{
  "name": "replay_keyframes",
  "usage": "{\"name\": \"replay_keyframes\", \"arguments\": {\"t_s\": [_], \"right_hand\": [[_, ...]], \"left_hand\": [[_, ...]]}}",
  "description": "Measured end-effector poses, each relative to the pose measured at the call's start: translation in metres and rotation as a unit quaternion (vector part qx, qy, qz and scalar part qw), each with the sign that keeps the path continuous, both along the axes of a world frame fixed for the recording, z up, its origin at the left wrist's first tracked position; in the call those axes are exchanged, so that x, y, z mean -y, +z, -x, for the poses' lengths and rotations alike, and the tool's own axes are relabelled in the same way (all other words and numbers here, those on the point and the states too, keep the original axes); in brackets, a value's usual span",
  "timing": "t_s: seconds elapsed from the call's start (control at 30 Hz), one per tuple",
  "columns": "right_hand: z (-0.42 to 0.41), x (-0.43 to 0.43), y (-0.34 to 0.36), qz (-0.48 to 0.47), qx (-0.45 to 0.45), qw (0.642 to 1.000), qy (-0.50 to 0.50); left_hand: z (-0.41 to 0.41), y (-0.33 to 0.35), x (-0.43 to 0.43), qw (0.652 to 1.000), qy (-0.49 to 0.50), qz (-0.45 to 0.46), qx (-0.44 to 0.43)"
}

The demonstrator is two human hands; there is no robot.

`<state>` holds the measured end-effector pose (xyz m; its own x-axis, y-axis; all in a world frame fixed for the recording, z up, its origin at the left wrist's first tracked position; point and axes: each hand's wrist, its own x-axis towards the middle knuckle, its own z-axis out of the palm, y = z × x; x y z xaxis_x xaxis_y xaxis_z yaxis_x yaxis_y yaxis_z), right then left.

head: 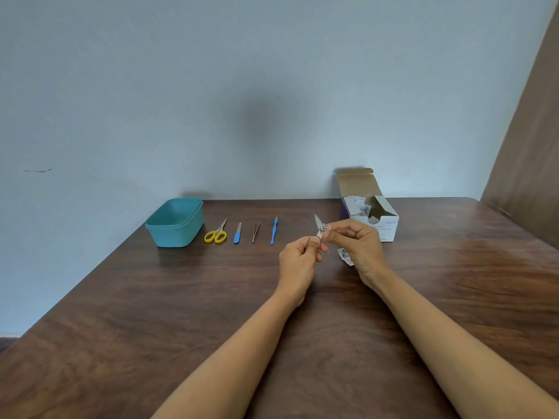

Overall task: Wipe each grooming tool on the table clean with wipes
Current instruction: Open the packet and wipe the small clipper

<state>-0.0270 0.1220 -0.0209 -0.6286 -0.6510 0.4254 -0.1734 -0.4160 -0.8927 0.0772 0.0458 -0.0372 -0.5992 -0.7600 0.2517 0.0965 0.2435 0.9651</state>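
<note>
In the head view, a small metal nail clipper (319,228) is held above the table (453,297), right of centre and just in front of the open box of wipes (370,219). Its long axis is tilted, with the thin tip pointed up, away and slightly left. The lower end is pinched by the curled fingers of the left hand (298,261), and the middle is pinched by the right hand (358,246). A torn wrapper (344,257) is seen under the right hand. Scissors (216,232), nail file (237,233), tweezers (256,231) and cuticle tool (274,230) are laid in a row, lengthwise away, beside a teal tub (175,222).
</note>
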Motion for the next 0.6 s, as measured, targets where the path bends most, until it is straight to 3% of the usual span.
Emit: {"name": "replay_keyframes", "arguments": {"t_s": [0.37,0.6], "right_hand": [[0.0001,0.0020,-0.0025,-0.005,-0.045,0.999,-0.021],[-0.0039,0.0033,-0.0028,-0.029,0.048,0.998,0.014]], "left_hand": [[-0.0012,0.0013,-0.0016,1.000,0.003,0.005,0.017],[-0.0021,0.0023,-0.0027,1.000,0.008,0.004,0.004]]}}
